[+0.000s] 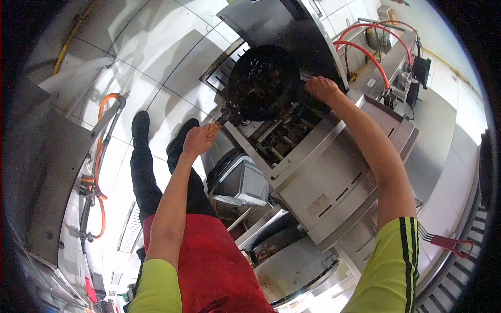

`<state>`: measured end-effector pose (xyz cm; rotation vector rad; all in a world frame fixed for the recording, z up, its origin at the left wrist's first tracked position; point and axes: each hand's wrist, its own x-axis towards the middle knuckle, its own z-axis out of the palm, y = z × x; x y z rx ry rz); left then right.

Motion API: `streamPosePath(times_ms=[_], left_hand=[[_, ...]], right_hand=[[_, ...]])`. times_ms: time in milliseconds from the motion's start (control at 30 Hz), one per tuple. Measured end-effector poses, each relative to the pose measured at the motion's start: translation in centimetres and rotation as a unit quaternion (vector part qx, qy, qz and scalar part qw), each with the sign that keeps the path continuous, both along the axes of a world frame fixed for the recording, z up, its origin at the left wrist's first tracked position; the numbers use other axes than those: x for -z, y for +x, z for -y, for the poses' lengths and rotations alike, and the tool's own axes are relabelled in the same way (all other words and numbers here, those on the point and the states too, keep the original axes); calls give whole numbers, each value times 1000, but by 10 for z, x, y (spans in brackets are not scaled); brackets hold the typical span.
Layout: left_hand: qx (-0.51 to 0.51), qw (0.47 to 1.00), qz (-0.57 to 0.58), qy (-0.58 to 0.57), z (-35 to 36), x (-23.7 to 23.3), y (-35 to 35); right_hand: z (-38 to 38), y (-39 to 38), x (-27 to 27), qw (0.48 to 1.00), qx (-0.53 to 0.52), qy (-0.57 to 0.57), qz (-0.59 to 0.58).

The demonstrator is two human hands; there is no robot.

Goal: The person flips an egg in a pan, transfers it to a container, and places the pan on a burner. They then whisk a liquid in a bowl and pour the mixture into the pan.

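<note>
A black, round wok (263,86), dark and glossy inside, sits over the left part of a steel gas stove (308,172). My left hand (196,142) is closed around its wooden handle (213,129), at the wok's lower left. On the other side my right hand (322,88) is closed in a fist beside the wok's right rim. A short grey metal piece shows at the fingers, but what that hand grips is mostly hidden. Bare burners (287,138) lie just below the wok, under my right forearm.
A steel panel (276,26) rises behind the wok. Grey rectangular containers (242,180) stand left of the stove. Red hoses (373,60) curve at the upper right, an orange hose (100,151) at the left. A red-handled utensil (451,244) lies at right. White tiles (180,57) cover the floor.
</note>
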<state>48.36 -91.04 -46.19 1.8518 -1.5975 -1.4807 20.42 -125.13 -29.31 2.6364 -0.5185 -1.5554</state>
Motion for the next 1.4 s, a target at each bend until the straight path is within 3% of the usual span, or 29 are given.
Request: streamPosePath(times_ms=[333, 500, 733, 833, 900, 1000, 1067, 1200, 1267, 1400], left_hand=[[-21, 999, -28, 29, 3, 2, 4], [-36, 999, -19, -15, 1, 4, 3], [-14, 1000, -17, 19, 2, -3, 3], [-53, 997, 6, -61, 1, -1, 0], [-24, 999, -21, 9, 7, -3, 3], [-26, 999, -36, -1, 5, 5, 3], [-29, 999, -19, -13, 5, 3, 2], [-8, 1000, -5, -4, 7, 3, 2], [-22, 1000, -12, -11, 6, 2, 1], [-38, 998, -42, 3, 10, -3, 0]], right_hand=[[0, -6, 3, 1000, 1, 20, -7], [-2, 5, -1, 999, 29, 11, -39], [2, -10, 11, 999, 50, -3, 15], [2, -10, 12, 998, 43, -13, 37], [1, -8, 14, 997, 45, -24, 56], [0, -2, 18, 995, 90, -24, 34], [0, -1, 19, 993, 101, -38, -44], [-10, -26, 35, 997, 54, -44, -22], [-8, -26, 42, 990, 76, -11, -118], [-16, -15, 44, 982, 64, -52, -167]])
